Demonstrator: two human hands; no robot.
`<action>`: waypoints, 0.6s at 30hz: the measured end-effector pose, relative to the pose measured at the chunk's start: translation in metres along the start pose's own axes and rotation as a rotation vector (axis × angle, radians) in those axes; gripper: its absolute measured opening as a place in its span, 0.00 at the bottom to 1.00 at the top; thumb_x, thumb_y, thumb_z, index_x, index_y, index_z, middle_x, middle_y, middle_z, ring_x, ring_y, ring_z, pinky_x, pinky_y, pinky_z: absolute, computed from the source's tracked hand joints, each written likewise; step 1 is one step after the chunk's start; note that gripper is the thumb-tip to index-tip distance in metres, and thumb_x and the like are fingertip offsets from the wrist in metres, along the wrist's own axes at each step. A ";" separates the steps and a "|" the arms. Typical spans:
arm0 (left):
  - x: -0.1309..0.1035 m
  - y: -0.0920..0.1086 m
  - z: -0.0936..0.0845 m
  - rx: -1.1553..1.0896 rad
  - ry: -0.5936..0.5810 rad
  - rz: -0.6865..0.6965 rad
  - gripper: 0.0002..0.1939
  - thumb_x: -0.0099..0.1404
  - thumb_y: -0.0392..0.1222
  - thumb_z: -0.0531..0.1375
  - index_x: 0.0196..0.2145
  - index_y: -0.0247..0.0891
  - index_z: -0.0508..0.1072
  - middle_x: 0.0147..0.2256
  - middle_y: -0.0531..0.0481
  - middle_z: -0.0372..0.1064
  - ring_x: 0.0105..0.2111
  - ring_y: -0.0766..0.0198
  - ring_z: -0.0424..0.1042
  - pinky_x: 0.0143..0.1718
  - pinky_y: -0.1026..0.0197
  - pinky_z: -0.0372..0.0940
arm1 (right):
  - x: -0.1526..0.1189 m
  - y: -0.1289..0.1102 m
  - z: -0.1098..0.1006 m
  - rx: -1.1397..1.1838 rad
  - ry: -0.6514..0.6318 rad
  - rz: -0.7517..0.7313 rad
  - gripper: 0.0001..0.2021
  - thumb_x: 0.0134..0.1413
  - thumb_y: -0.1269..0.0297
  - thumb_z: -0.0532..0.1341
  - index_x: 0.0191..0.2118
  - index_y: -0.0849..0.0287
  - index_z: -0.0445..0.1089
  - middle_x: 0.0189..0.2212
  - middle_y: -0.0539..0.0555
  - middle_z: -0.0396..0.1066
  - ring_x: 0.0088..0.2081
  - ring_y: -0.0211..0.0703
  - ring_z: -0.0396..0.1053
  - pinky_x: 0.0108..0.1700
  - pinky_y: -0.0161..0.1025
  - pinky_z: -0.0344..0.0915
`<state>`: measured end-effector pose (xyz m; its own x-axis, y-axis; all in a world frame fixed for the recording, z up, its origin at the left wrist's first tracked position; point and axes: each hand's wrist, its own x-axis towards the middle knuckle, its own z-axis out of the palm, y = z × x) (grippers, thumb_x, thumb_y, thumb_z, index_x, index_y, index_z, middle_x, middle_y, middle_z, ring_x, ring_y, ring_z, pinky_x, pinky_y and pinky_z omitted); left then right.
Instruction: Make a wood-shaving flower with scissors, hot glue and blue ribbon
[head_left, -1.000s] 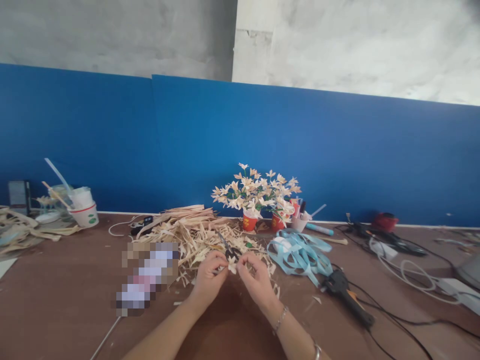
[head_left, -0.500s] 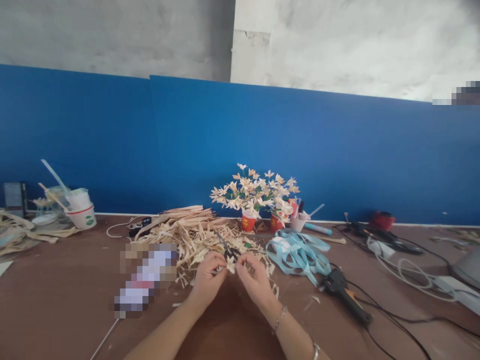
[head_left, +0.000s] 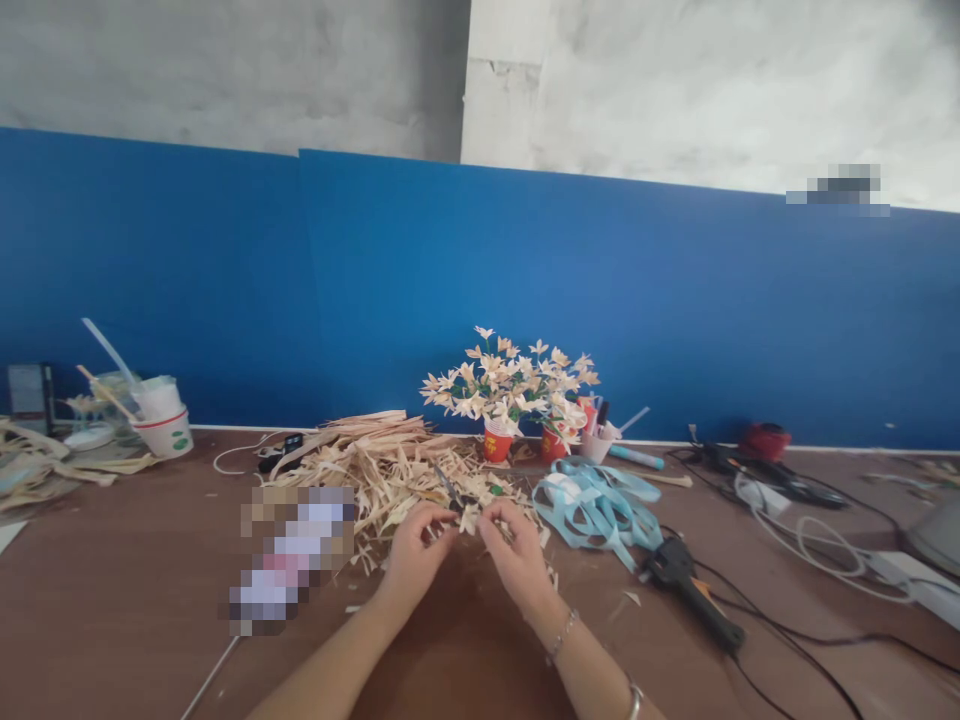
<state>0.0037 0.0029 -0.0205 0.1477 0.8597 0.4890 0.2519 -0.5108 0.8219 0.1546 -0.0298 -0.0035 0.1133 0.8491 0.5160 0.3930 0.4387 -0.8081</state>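
Flower [head_left: 469, 521], red cups [head_left: 496, 446] holding pale blooms [head_left: 493, 370]

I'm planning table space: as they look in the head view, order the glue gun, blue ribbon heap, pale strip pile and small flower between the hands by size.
1. Pale strip pile
2. Blue ribbon heap
3. Glue gun
4. Small flower

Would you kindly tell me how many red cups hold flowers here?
2: one red cup stands at the back right of the pale strips; the other red cup is just to its right, partly covered by flowers. Others may be hidden behind them.
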 end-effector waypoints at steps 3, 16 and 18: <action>0.000 0.001 0.000 0.020 0.020 0.002 0.08 0.55 0.42 0.58 0.24 0.37 0.72 0.26 0.49 0.68 0.27 0.63 0.67 0.26 0.64 0.61 | 0.008 0.008 -0.009 0.063 0.181 0.091 0.09 0.52 0.60 0.55 0.27 0.59 0.64 0.23 0.48 0.62 0.27 0.37 0.60 0.30 0.33 0.58; 0.000 -0.006 0.001 -0.003 -0.013 0.022 0.11 0.58 0.44 0.56 0.27 0.37 0.75 0.28 0.47 0.69 0.28 0.63 0.67 0.25 0.64 0.60 | 0.029 0.075 -0.051 -0.131 0.451 0.192 0.11 0.46 0.57 0.58 0.26 0.60 0.70 0.31 0.55 0.71 0.35 0.46 0.66 0.40 0.42 0.61; -0.001 -0.005 0.000 0.009 -0.004 0.022 0.11 0.57 0.44 0.56 0.25 0.37 0.74 0.27 0.48 0.68 0.28 0.63 0.67 0.25 0.64 0.60 | 0.028 0.076 -0.050 -0.172 0.406 0.150 0.09 0.43 0.59 0.60 0.22 0.59 0.70 0.32 0.55 0.70 0.38 0.48 0.65 0.43 0.45 0.59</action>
<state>0.0027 0.0049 -0.0252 0.1576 0.8481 0.5059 0.2568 -0.5299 0.8083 0.2331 0.0121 -0.0362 0.5151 0.7006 0.4937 0.4864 0.2353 -0.8415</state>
